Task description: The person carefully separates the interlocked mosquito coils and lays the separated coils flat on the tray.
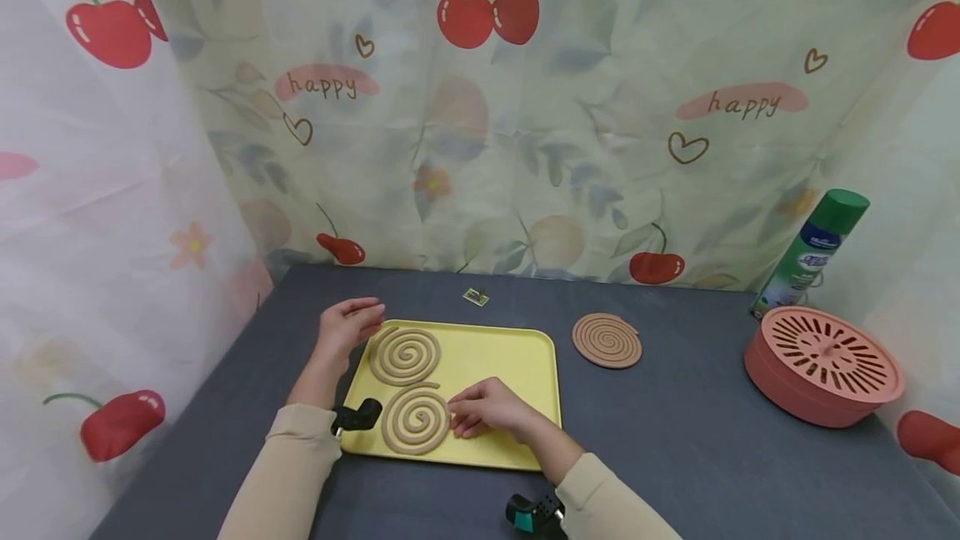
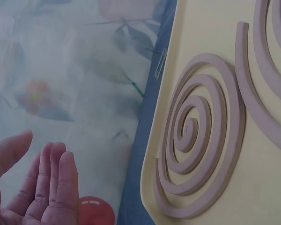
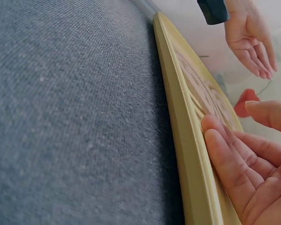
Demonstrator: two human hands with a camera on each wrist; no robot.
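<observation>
Two brown mosquito coils lie flat on a yellow tray (image 1: 495, 352), one behind the other on its left half. Above the tray's back left corner, beside the rear mosquito coil (image 1: 407, 353), my left hand (image 1: 348, 327) hangs in the air and holds nothing. Its fingers (image 2: 65, 183) are nearly straight in the left wrist view, with the thumb apart. My right hand (image 1: 491, 408) is low over the tray, fingertips right at the right edge of the front mosquito coil (image 1: 420, 419). In the right wrist view its thumb stands away from loosely bent fingers (image 3: 225, 154).
To the tray's right, another mosquito coil (image 1: 607, 340), tightly wound, lies on the dark table (image 1: 675, 457). A small metal stand (image 1: 476, 297) sits behind the tray. At the far right are a round pink slotted box (image 1: 825, 365) and a green spray can (image 1: 810, 252). A printed curtain hangs behind.
</observation>
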